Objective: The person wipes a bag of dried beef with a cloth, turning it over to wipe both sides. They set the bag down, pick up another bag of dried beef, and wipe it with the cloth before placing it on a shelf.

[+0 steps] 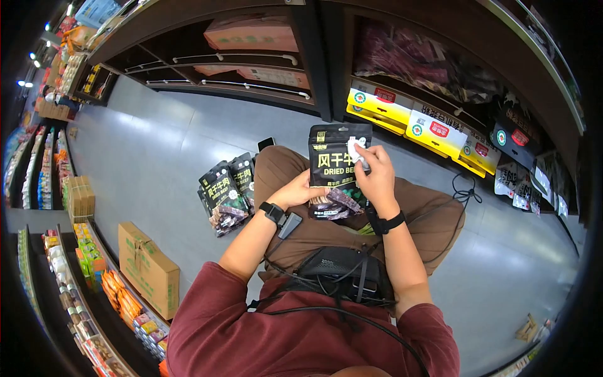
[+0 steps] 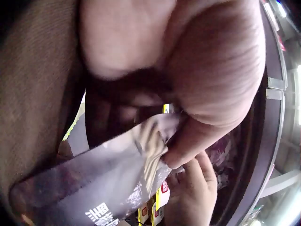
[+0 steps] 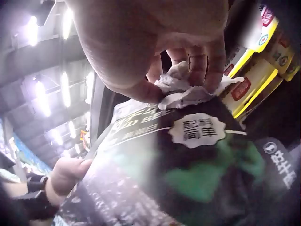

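Note:
A black pouch [image 1: 330, 179] labelled "DRIED BEEF" stands propped over the person's lap, its printed front facing up toward the head camera. The left hand [image 1: 296, 190] grips it at the lower left edge, thumb over the front and the other fingers hidden behind. In the right hand [image 1: 378, 177] a crumpled white tissue [image 1: 355, 151] is pinched between thumb and fingers. The tissue lies against the upper right of the pouch's front, as the right wrist view also shows, just above a pale label [image 3: 197, 129].
Several similar black pouches [image 1: 223, 195] lie on the floor at the left, near a phone [image 1: 266, 144]. Yellow and white packages [image 1: 433, 133] line the low shelf ahead. A cardboard box [image 1: 147, 270] stands at left; a black cable [image 1: 466, 190] loops by the right knee.

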`<state>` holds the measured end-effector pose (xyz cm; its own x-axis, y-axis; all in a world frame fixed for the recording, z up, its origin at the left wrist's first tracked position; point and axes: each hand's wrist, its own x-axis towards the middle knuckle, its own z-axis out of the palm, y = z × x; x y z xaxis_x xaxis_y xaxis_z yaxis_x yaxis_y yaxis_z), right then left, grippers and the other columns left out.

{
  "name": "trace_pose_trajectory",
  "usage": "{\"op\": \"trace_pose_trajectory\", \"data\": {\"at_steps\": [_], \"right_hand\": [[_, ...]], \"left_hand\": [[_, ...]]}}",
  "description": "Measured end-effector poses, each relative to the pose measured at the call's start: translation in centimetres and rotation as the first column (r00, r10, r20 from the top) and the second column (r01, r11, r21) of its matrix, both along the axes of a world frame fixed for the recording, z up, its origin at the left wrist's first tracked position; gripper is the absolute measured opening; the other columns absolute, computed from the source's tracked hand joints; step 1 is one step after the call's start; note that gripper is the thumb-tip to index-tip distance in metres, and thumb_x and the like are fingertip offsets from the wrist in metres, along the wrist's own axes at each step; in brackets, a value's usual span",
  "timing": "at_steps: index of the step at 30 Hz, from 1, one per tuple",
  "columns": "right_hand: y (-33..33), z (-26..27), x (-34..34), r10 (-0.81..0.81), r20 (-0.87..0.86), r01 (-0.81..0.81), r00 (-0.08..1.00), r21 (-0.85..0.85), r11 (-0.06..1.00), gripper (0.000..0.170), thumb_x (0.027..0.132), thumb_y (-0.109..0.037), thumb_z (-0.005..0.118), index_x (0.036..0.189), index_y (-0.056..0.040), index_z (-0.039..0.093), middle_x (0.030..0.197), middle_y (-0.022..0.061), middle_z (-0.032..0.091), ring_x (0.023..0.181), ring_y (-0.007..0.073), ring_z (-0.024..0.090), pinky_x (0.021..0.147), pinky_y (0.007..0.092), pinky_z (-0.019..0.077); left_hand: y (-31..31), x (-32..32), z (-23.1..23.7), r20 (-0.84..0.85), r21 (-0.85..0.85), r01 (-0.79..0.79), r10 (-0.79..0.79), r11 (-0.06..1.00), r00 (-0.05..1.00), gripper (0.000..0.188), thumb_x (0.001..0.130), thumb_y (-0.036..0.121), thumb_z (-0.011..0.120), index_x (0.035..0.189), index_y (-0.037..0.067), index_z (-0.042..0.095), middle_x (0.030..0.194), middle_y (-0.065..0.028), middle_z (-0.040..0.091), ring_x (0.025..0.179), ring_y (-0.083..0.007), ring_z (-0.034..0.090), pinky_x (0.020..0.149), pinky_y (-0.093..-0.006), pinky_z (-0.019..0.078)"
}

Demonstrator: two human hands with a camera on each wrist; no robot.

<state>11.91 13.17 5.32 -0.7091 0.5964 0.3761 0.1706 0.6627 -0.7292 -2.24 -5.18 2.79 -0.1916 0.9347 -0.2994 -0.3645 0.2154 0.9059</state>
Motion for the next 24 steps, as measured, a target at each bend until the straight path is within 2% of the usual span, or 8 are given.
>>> {"op": "trace_pose_trajectory", "data": {"at_steps": [5,7,11,13,15,16,19,24], "right_hand": [[-3.3,1.8,-0.9,0.277,0.042,-0.28,0.96,0.086,0.956,0.039,0.078,-0.009,0.068,0.117,-0.0137,0.069,0.097,0.0101,0.058,0.09,0.03,0.06,0.075,0.0409,0.0519],[-3.8,1.8,-1.2,0.275,0.034,-0.277,0.961,0.056,0.959,0.04,0.08,-0.01,0.068,0.12,-0.0123,0.067,0.098,0.0107,0.057,0.09,0.0296,0.06,0.074,0.0404,0.0519],[-3.2,1.4,-1.5,0.214,0.033,-0.216,0.976,0.061,0.975,0.04,0.082,-0.01,0.068,0.122,-0.0124,0.066,0.101,0.0112,0.057,0.09,0.0297,0.06,0.074,0.0406,0.0518],[-3.4,1.6,-1.4,0.27,0.045,-0.274,0.962,0.119,0.954,0.039,0.082,-0.01,0.067,0.121,-0.0134,0.067,0.101,0.0113,0.057,0.091,0.0304,0.06,0.074,0.0409,0.0515],[-3.7,1.6,-1.1,0.298,0.089,-0.307,0.95,0.107,0.946,0.037,0.082,-0.01,0.067,0.119,-0.014,0.068,0.101,0.0113,0.057,0.091,0.0307,0.059,0.075,0.0409,0.051],[-3.8,1.5,-1.1,0.306,0.099,-0.316,0.947,0.108,0.943,0.037,0.082,-0.01,0.067,0.119,-0.0139,0.068,0.101,0.0111,0.057,0.091,0.0305,0.059,0.076,0.0408,0.0509],[-3.8,1.4,-1.1,0.328,0.115,-0.337,0.938,0.079,0.938,0.036,0.082,-0.011,0.067,0.118,-0.0138,0.069,0.101,0.0109,0.058,0.091,0.0302,0.059,0.076,0.0406,0.0506],[-3.8,1.2,-0.8,0.314,0.146,-0.328,0.938,0.09,0.94,0.035,0.083,-0.012,0.066,0.118,-0.0138,0.069,0.102,0.0109,0.058,0.092,0.03,0.059,0.076,0.0406,0.0514]], "left_hand": [[-0.1,-0.1,-1.1,-0.062,-0.055,0.067,-0.071,0.996,0.996,0.057,0.09,0.009,0.07,0.139,0.0,0.043,0.126,-0.0057,0.059,0.114,-0.0113,0.054,0.099,-0.0295,0.0455],[0.0,0.0,-1.2,-0.299,-0.02,0.073,-0.075,0.997,0.951,0.053,0.091,0.01,0.07,0.136,0.0,0.043,0.118,-0.0025,0.059,0.107,-0.0103,0.054,0.094,-0.0288,0.0476],[-0.1,0.2,-0.9,-0.125,-0.082,0.127,-0.137,0.989,0.983,0.051,0.091,0.011,0.069,0.134,0.0,0.044,0.122,-0.0032,0.057,0.111,-0.012,0.052,0.099,-0.0296,0.044],[-0.2,0.0,-0.9,-0.081,-0.035,0.043,-0.045,0.998,0.996,0.046,0.099,0.019,0.055,0.14,0.001,0.043,0.126,-0.005,0.057,0.114,-0.012,0.053,0.1,-0.0322,0.0434],[-0.4,-0.8,-0.7,0.325,-0.131,0.001,0.042,0.991,0.945,0.03,0.102,0.024,0.048,0.124,0.005,0.055,0.117,-0.0026,0.06,0.103,-0.0108,0.055,0.084,-0.0282,0.044],[-0.3,0.1,-0.9,0.317,-0.158,-0.114,0.16,0.981,0.935,0.028,0.103,0.026,0.044,0.12,0.008,0.056,0.109,-0.0022,0.061,0.09,-0.011,0.055,0.076,-0.0275,0.0415],[-0.7,-0.4,-3.3,0.305,-0.131,-0.112,0.148,0.985,0.941,0.027,0.103,0.025,0.044,0.119,0.007,0.057,0.107,-0.0021,0.061,0.088,-0.0099,0.055,0.079,-0.0298,0.0427],[0.0,0.1,-0.1,0.172,-0.148,-0.107,0.132,0.983,0.976,0.034,0.104,0.022,0.044,0.131,0.004,0.054,0.111,-0.0038,0.062,0.093,-0.0102,0.061,0.07,-0.0272,0.0539]]}}
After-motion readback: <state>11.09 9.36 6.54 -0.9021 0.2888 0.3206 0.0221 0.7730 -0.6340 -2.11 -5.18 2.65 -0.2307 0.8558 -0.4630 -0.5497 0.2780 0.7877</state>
